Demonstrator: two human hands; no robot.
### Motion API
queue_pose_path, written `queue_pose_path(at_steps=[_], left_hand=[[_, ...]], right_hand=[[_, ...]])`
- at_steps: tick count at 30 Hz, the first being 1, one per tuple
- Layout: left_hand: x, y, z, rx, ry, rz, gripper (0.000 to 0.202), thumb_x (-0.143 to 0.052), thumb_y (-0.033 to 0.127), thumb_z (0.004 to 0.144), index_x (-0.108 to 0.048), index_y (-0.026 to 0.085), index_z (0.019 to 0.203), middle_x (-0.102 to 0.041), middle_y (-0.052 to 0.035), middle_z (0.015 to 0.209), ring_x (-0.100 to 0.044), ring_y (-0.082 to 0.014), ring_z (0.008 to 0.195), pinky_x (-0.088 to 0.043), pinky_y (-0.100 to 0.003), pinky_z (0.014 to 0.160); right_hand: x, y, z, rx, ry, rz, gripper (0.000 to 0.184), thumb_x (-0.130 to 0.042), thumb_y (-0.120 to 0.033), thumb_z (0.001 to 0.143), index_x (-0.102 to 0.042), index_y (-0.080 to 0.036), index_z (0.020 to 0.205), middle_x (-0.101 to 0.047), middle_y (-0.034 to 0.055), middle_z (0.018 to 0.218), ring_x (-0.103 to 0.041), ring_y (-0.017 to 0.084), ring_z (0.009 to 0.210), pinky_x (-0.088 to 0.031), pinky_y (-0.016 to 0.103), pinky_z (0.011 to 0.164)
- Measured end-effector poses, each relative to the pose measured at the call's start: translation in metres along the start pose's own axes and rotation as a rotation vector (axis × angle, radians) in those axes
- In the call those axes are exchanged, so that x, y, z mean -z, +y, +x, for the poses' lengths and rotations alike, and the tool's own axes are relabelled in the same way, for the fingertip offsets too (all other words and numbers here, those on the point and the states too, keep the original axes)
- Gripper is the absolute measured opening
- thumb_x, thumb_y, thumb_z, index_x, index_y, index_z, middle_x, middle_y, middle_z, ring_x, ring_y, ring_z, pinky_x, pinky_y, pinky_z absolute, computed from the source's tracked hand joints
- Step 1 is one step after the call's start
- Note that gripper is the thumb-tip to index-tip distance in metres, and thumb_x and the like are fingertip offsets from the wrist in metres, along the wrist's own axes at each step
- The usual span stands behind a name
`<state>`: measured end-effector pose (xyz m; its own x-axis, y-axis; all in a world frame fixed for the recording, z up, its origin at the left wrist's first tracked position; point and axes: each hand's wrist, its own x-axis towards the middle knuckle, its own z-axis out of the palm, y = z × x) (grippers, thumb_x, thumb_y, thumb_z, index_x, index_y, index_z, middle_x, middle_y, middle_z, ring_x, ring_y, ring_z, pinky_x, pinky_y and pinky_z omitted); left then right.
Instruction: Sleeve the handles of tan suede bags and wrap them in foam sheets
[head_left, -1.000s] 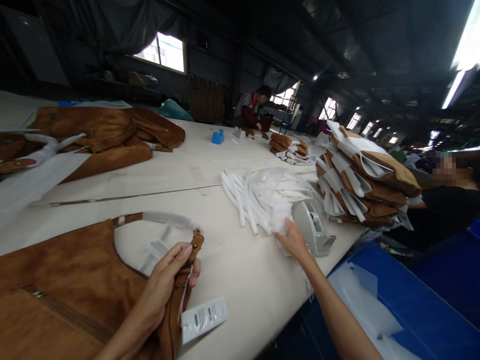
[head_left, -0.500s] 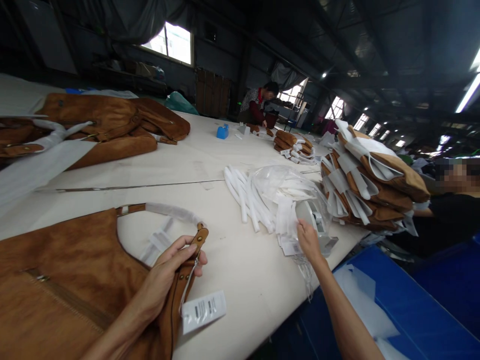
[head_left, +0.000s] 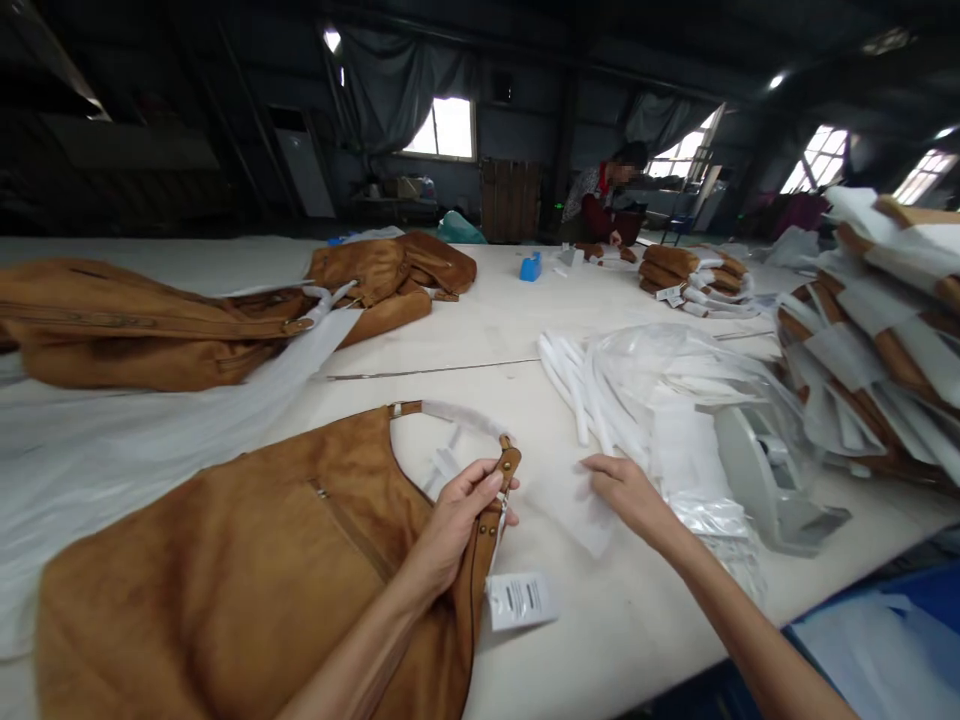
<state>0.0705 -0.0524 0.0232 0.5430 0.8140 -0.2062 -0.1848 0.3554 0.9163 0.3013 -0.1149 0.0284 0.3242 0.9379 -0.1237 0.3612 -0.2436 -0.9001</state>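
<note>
A brown suede-like handbag (head_left: 247, 560) lies on the table in front of me, its zip pocket facing up. My left hand (head_left: 469, 505) is closed around the bag's strap (head_left: 508, 460), near a riveted leather tab. The strap's upper part has a translucent white wrap around it. A white printed tag (head_left: 521, 600) hangs by a string below that hand. In my right hand (head_left: 626, 490), thumb and fingers pinch a thin translucent white sheet (head_left: 574, 505), just right of the strap. A stack of white sheets (head_left: 684, 445) lies behind the right hand.
White foam tubes (head_left: 574, 385) and a clear plastic bag lie beyond my right hand. Beside them stands a grey tape dispenser (head_left: 761, 470). Wrapped brown bags (head_left: 862, 350) are piled at right, more bags (head_left: 150, 320) at left. A co-worker (head_left: 600, 205) stands across the table.
My right hand has left the sheet stack beside the dispenser and come left toward the strap with a thin sheet. The view has turned right-to-left; my left hand keeps its hold on the strap.
</note>
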Motion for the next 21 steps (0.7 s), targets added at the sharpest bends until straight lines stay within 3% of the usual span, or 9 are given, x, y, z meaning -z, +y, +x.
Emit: queue_pose_path(at_steps=[4,7,12,14,18,21], left_hand=[[0.001,-0.003,0.001,-0.010,0.019,0.007,0.042,-0.076,0.048,0.076,-0.065,0.018,0.103,-0.061,0.0006,0.075,-0.056,-0.0108,0.058,-0.042,-0.019,0.054],[0.002,-0.003,0.002,-0.020,0.012,0.020,0.044,-0.075,0.048,0.077,-0.066,0.019,0.109,-0.062,0.0008,0.074,-0.055,-0.0118,0.061,-0.044,-0.020,0.059],[0.005,-0.005,0.002,-0.021,0.041,0.075,0.047,-0.074,0.050,0.077,-0.066,0.020,0.112,-0.061,0.0010,0.071,-0.053,-0.0127,0.058,-0.044,-0.022,0.059],[0.005,-0.006,0.003,-0.059,0.058,0.122,0.046,-0.073,0.050,0.077,-0.066,0.020,0.111,-0.061,0.0002,0.074,-0.054,-0.0127,0.060,-0.043,-0.022,0.057],[0.005,-0.008,0.006,-0.163,0.078,0.208,0.043,-0.073,0.048,0.077,-0.061,0.024,0.111,-0.058,0.0011,0.081,-0.054,-0.0127,0.066,-0.044,-0.021,0.057],[0.006,-0.011,0.010,-0.218,0.079,0.302,0.037,-0.069,0.045,0.081,-0.060,0.023,0.108,-0.054,0.0020,0.079,-0.053,-0.0128,0.066,-0.044,-0.023,0.061]], right_hand=[[-0.046,-0.016,0.024,-0.017,-0.167,0.161,0.020,-0.051,-0.021,0.060,-0.069,-0.019,0.070,-0.066,0.0008,0.066,-0.057,0.018,0.063,-0.043,0.028,0.061],[-0.057,-0.024,0.022,-0.044,-0.264,0.390,0.017,-0.056,-0.023,0.065,-0.068,-0.018,0.075,-0.066,0.0000,0.065,-0.056,0.015,0.059,-0.043,0.027,0.060],[-0.067,-0.018,-0.003,-0.011,-0.500,1.023,0.033,-0.074,-0.036,0.074,-0.073,-0.015,0.098,-0.073,0.0071,0.093,-0.065,0.018,0.083,-0.047,0.030,0.082],[-0.077,-0.016,-0.010,-0.013,-0.463,1.132,0.037,-0.077,-0.036,0.073,-0.072,-0.015,0.102,-0.074,0.0087,0.096,-0.067,0.021,0.086,-0.048,0.033,0.085],[-0.096,-0.021,-0.013,-0.126,-0.195,1.225,0.033,-0.079,-0.037,0.072,-0.073,-0.014,0.096,-0.075,0.0085,0.087,-0.068,0.021,0.078,-0.051,0.033,0.076],[-0.102,-0.028,-0.009,-0.145,-0.172,1.292,0.032,-0.076,-0.038,0.076,-0.073,-0.014,0.097,-0.075,0.0087,0.087,-0.068,0.021,0.078,-0.052,0.032,0.074]])
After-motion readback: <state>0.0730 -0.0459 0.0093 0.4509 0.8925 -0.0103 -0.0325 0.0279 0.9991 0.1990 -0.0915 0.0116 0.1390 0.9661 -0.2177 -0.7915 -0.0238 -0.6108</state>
